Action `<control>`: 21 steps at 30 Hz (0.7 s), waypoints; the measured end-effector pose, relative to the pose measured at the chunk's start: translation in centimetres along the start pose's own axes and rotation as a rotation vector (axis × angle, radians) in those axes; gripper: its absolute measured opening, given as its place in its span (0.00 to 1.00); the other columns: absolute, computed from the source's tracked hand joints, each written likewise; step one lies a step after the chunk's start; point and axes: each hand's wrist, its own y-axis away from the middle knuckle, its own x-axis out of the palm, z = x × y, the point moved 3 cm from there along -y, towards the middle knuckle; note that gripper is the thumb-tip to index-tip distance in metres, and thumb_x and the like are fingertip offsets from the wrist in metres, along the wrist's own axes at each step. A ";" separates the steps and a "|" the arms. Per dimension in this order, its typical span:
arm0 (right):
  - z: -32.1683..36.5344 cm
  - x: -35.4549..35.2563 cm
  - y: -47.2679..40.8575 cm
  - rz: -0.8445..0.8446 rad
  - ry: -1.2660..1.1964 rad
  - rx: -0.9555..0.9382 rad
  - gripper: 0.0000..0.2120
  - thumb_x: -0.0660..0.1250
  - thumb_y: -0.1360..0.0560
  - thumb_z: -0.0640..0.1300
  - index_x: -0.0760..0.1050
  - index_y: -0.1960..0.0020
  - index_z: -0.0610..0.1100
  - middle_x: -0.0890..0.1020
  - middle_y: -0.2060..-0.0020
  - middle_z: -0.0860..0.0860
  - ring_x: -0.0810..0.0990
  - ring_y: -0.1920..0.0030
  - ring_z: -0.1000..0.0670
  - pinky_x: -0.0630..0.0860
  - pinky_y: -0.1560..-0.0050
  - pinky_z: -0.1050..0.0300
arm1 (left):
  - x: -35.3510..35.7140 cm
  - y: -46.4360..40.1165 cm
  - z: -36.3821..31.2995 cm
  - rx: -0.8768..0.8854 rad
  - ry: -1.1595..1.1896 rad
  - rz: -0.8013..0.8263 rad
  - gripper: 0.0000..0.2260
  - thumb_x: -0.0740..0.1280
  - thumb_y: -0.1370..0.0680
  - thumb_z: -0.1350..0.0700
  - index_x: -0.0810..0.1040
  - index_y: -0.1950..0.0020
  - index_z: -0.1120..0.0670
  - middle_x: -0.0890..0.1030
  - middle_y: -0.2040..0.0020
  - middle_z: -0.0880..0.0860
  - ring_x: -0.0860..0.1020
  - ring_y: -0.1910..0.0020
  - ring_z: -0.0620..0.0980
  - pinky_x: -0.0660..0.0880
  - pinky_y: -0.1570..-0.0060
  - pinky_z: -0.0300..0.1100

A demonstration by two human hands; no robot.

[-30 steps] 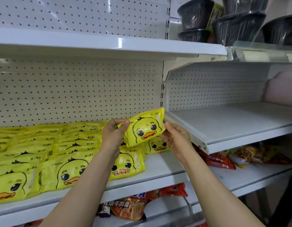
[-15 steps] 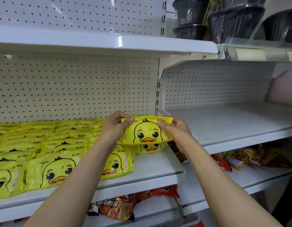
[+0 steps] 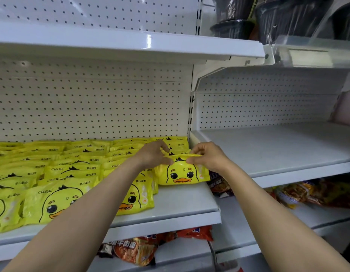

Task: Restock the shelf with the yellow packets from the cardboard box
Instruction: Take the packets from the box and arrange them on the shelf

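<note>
White metal shelf (image 3: 186,201) with pegboard back, mid-height, runs from 9 o'clock to centre. Rows of flat yellow duck-print packets (image 3: 76,169) cover its left and middle, overlapping front to back; a bare strip remains at the right end. Cardboard box not in view.

Neighbouring white shelf bay (image 3: 268,148) at 3 o'clock. Black ribbed plastic tubs (image 3: 284,18) at 1 o'clock, top shelf. Orange-red snack bags (image 3: 135,250) at 6 o'clock, on the shelf below.

Single yellow duck-face packet (image 3: 182,173) stands at centre, bottom edge on the shelf, face forward, at the right end of the rows.

Left hand (image 3: 152,156) pinches the packet's top seam at its 10 o'clock corner, fingers curled. Right hand (image 3: 207,156) pinches the same seam at 2 o'clock, thumb and forefinger closed on it. Both hands sit directly above the packet, touching it.

Judgement: placing step, nearly done. To do it well, lay the packet back so it overlaps the one behind like its neighbours, keep the duck face forward, square it with the front row, then release both corners together so it does not tip.
</note>
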 end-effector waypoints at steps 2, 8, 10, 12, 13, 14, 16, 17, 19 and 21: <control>-0.2 0.7 -0.4 0.026 0.124 -0.020 0.12 0.81 0.34 0.50 0.80 0.58 0.50 0.84 0.53 0.51 0.81 0.50 0.52 0.74 0.51 0.58 | 0.8 -0.6 0.5 -0.022 -0.161 0.047 0.24 0.78 0.32 0.47 0.76 0.40 0.50 0.75 0.53 0.49 0.76 0.48 0.49 0.74 0.53 0.43; -0.5 2.1 -0.9 0.035 0.332 -0.018 0.12 0.76 0.29 0.50 0.78 0.51 0.47 0.81 0.50 0.50 0.79 0.48 0.49 0.77 0.48 0.54 | 2.2 -1.8 1.8 -0.077 -0.422 0.068 0.31 0.78 0.38 0.36 0.74 0.39 0.44 0.78 0.43 0.52 0.68 0.35 0.53 0.73 0.44 0.48; -0.3 2.3 -0.8 0.033 0.402 -0.037 0.12 0.74 0.28 0.51 0.79 0.48 0.46 0.81 0.51 0.49 0.80 0.49 0.47 0.77 0.50 0.53 | 2.4 -2.0 1.8 -0.077 -0.458 0.062 0.31 0.77 0.37 0.36 0.73 0.38 0.44 0.77 0.42 0.52 0.67 0.34 0.54 0.71 0.44 0.47; -0.1 2.4 -0.6 0.049 0.506 -0.069 0.14 0.71 0.27 0.52 0.79 0.44 0.45 0.82 0.48 0.48 0.79 0.47 0.46 0.77 0.50 0.53 | 2.5 -2.0 1.7 -0.062 -0.488 0.060 0.29 0.76 0.34 0.38 0.74 0.37 0.46 0.77 0.42 0.51 0.67 0.34 0.54 0.68 0.41 0.47; 0.0 2.5 -0.6 0.069 0.558 -0.079 0.17 0.71 0.26 0.53 0.78 0.42 0.46 0.81 0.46 0.48 0.78 0.45 0.46 0.76 0.49 0.53 | 2.6 -1.9 1.6 -0.060 -0.501 0.064 0.28 0.75 0.33 0.39 0.74 0.37 0.47 0.77 0.42 0.51 0.66 0.33 0.54 0.66 0.40 0.47; 0.0 2.5 -0.6 0.097 0.601 -0.079 0.20 0.71 0.27 0.55 0.77 0.39 0.47 0.80 0.43 0.49 0.78 0.43 0.46 0.76 0.48 0.53 | 2.5 -1.7 1.3 -0.063 -0.515 0.074 0.28 0.75 0.32 0.39 0.73 0.36 0.47 0.75 0.40 0.52 0.66 0.33 0.55 0.65 0.39 0.47; -0.1 2.7 -0.7 0.163 0.657 -0.063 0.28 0.73 0.31 0.59 0.74 0.35 0.49 0.77 0.40 0.50 0.76 0.41 0.47 0.75 0.46 0.53 | 2.4 -1.4 0.9 -0.068 -0.551 0.095 0.27 0.74 0.30 0.41 0.73 0.35 0.49 0.72 0.38 0.55 0.65 0.33 0.57 0.64 0.38 0.47; -0.2 2.9 -0.7 0.189 0.666 -0.055 0.31 0.74 0.32 0.60 0.72 0.33 0.49 0.76 0.39 0.50 0.75 0.40 0.47 0.75 0.46 0.54 | 2.4 -1.2 0.7 -0.067 -0.570 0.101 0.27 0.74 0.30 0.41 0.73 0.35 0.49 0.71 0.37 0.55 0.65 0.33 0.58 0.64 0.38 0.47; -0.3 3.3 -0.7 0.208 0.648 -0.049 0.35 0.76 0.33 0.59 0.70 0.31 0.49 0.73 0.37 0.49 0.74 0.38 0.47 0.74 0.44 0.54 | 2.4 -1.2 0.6 -0.064 -0.590 0.102 0.26 0.74 0.30 0.41 0.73 0.36 0.49 0.71 0.37 0.56 0.64 0.33 0.58 0.65 0.39 0.47; -0.3 3.4 -0.7 0.200 0.634 -0.048 0.36 0.77 0.33 0.58 0.69 0.31 0.49 0.73 0.36 0.48 0.73 0.37 0.47 0.74 0.44 0.54 | 2.5 -1.2 0.6 -0.071 -0.593 0.099 0.27 0.74 0.31 0.40 0.73 0.36 0.48 0.71 0.36 0.57 0.64 0.33 0.59 0.65 0.39 0.47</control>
